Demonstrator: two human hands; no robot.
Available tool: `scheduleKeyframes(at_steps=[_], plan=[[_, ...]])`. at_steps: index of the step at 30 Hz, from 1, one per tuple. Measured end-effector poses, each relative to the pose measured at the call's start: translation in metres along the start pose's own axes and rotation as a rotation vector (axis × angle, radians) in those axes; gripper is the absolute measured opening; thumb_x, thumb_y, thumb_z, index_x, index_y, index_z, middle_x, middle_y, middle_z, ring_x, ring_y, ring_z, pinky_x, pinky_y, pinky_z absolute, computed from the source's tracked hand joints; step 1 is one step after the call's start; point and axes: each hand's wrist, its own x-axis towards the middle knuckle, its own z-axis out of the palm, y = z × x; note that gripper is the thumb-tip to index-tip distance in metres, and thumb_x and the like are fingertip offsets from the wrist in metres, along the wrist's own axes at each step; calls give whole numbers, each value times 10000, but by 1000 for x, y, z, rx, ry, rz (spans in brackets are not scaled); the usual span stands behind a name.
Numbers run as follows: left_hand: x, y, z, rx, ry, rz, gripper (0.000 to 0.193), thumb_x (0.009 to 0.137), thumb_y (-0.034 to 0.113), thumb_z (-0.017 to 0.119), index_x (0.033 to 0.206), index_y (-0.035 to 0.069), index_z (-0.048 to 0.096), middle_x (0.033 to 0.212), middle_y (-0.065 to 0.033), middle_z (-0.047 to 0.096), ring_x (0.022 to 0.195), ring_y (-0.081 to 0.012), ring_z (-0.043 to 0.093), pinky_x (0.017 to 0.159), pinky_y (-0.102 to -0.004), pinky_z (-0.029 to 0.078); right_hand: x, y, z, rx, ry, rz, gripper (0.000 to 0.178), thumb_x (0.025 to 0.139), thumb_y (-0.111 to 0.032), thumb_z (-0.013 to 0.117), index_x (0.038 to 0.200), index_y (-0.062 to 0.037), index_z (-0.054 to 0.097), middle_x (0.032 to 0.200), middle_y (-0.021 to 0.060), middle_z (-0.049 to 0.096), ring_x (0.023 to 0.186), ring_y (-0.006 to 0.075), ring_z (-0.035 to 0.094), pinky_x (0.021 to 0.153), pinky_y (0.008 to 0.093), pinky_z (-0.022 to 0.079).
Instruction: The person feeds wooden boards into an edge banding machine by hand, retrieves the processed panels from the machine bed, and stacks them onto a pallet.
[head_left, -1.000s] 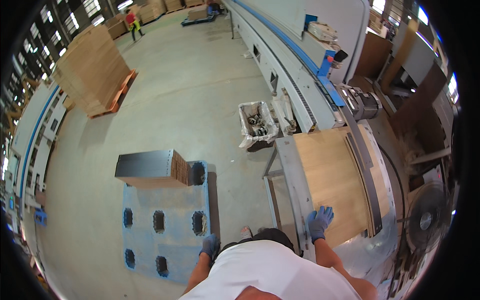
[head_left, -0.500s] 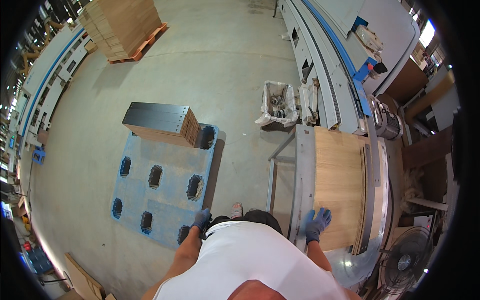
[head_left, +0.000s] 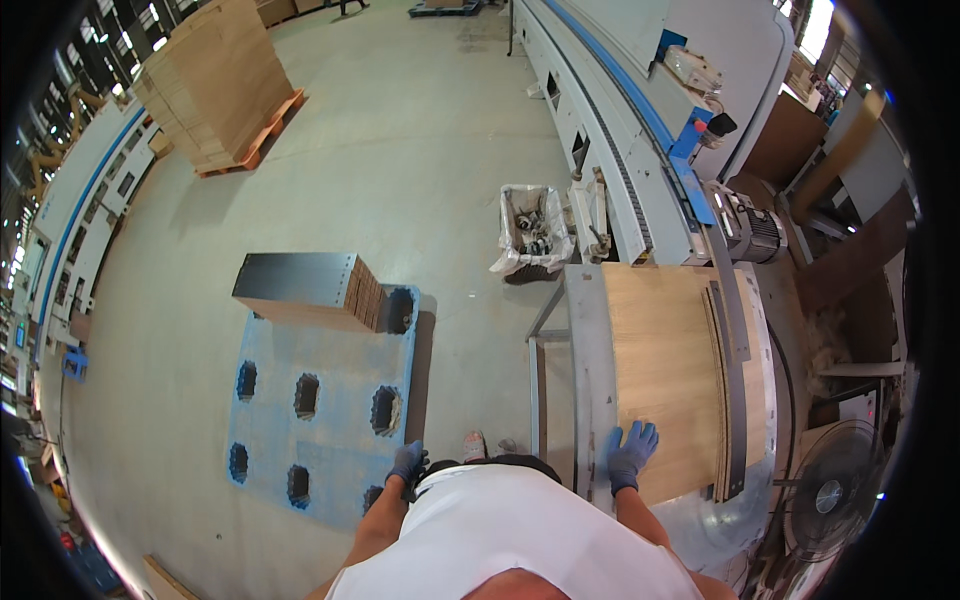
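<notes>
My right hand (head_left: 630, 456), in a blue-grey glove, lies flat with its fingers spread on a light wood-grain board (head_left: 660, 360) on the metal worktable. Along the board's right side lie several narrow strips (head_left: 718, 400) and a long dark strip (head_left: 735, 420). My left hand (head_left: 406, 462), gloved the same way, hangs low beside my hip, near the right edge of a blue plastic pallet (head_left: 330, 440). Its fingers are foreshortened but look loosely extended, with nothing visible in them. A stack of dark-topped panels (head_left: 300, 280) sits across the pallet's far end.
A long machine (head_left: 600, 130) with a blue rail runs away beyond the worktable (head_left: 592, 350). By its near end stands a white-lined bin (head_left: 535, 235) of scraps. A fan (head_left: 828, 495) is at the right. Tall stacked cartons (head_left: 215, 85) rest on an orange pallet (head_left: 270, 135) far left.
The view has tilted up a little, so the pallet and stack appear lower. My right hand stays on the board and my left hand stays beside my hip.
</notes>
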Motion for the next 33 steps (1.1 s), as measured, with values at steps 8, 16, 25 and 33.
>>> scheduleKeyframes(at_steps=[8,16,25,33], plan=[[8,0,-20,457,-191,520,261,888,302,531,763,74,556,692,-71,582,555,-188,546,487,-351,415,6,-10,-11,30,38,-19,438,807,-267,647,1139,11,579,1171,264,525,1160,433,465,1024,546,340],[-2,7,-13,416,-76,303,246,842,317,613,780,86,555,743,-62,627,594,-190,571,497,-369,436,4,-9,-7,27,55,-13,419,812,-281,641,1112,4,576,1148,254,530,1167,428,460,1039,542,324],[9,-17,-31,1397,-73,915,238,816,312,643,775,114,516,784,-43,646,600,-246,580,492,-373,425,11,-17,-21,90,-11,14,411,811,-273,636,1105,6,565,1152,254,526,1167,426,455,1036,554,318],[-14,-23,-20,248,-94,250,250,816,299,666,785,97,522,748,-117,649,624,-332,618,510,-417,445,4,-8,-9,58,48,-4,401,804,-273,640,1081,7,564,1132,249,526,1148,421,461,1027,550,327]])
